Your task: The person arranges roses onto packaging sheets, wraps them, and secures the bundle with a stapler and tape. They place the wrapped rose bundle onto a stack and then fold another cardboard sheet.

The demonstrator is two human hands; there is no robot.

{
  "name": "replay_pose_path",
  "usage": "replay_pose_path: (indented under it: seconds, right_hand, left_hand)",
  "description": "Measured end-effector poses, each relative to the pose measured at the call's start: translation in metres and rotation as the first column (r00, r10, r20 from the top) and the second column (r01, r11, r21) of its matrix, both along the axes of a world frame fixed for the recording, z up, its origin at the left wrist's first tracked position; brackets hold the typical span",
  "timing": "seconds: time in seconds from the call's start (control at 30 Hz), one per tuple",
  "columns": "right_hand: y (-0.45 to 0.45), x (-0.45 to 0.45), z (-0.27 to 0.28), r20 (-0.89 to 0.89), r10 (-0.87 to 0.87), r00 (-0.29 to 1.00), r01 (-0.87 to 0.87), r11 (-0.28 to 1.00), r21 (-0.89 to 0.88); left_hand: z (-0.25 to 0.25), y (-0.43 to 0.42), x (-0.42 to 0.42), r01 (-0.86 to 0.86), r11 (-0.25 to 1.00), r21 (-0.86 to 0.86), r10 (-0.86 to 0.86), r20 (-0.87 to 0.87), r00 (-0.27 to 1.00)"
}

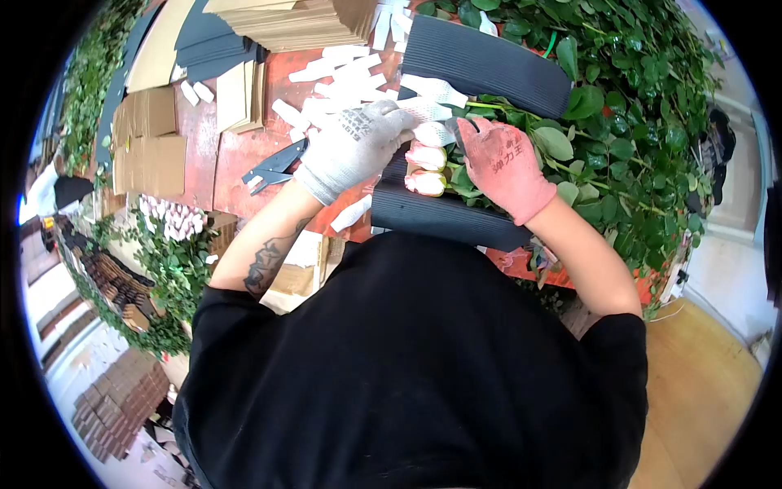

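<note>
My left hand [358, 147], in a whitish knit glove, has its fingers closed at the tip of a white foam net sleeve [433, 134] that covers a rose head. My right hand [507, 167], in a pink glove with darkened fingertips, is closed just behind that head, around the rose's stem end; the fingers hide the grip itself. Below lie two pale pink roses [426, 169], bare-headed and side by side. Above are more sleeved rose heads [432, 88], their stems running right. Black ribbed pads [481, 61] border the roses above and below.
Loose white foam sleeves [342, 77] lie scattered on the red table [244, 167]. A dark stapler-like tool [275, 167] rests left of my left hand. Cardboard stacks [297, 23] stand at the back. Dense rose foliage [627, 122] covers the right side; a pink rose bunch [173, 218] stands at left.
</note>
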State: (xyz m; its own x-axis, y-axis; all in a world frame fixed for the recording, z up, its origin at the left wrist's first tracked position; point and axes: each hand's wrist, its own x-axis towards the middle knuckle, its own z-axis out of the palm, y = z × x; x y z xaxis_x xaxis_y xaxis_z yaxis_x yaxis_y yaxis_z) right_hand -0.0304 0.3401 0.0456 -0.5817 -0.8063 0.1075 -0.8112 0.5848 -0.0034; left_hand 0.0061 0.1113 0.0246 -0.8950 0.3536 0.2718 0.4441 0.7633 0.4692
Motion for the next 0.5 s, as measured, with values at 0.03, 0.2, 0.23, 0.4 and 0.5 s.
replay_pose_path:
  seconds: [0.03,0.2,0.23,0.4,0.5]
  right_hand:
    - [0.000,-0.001,0.001,0.031,-0.006,0.999,0.005,0.999,0.035]
    - [-0.001,-0.002,-0.004,0.096,-0.049,0.994,0.051,0.999,-0.017]
    - [0.001,-0.002,-0.006,0.098,-0.078,0.992,0.080,0.996,-0.025]
    - [-0.001,0.003,-0.005,0.043,-0.060,0.997,0.058,0.997,0.054]
    - [0.002,0.003,-0.010,-0.055,0.021,0.998,-0.021,1.000,0.011]
  left_hand:
    - [0.001,-0.003,-0.002,0.016,0.999,0.041,-0.016,-0.001,1.000]
    - [0.017,-0.019,-0.001,0.021,1.000,-0.018,-0.021,0.008,1.000]
    - [0.021,-0.028,0.000,-0.045,0.996,-0.071,0.047,0.027,0.999]
    - [0.049,-0.058,0.010,-0.110,0.930,-0.352,0.029,-0.228,0.973]
    - [0.079,0.021,0.026,0.144,0.947,-0.287,-0.076,0.235,0.969]
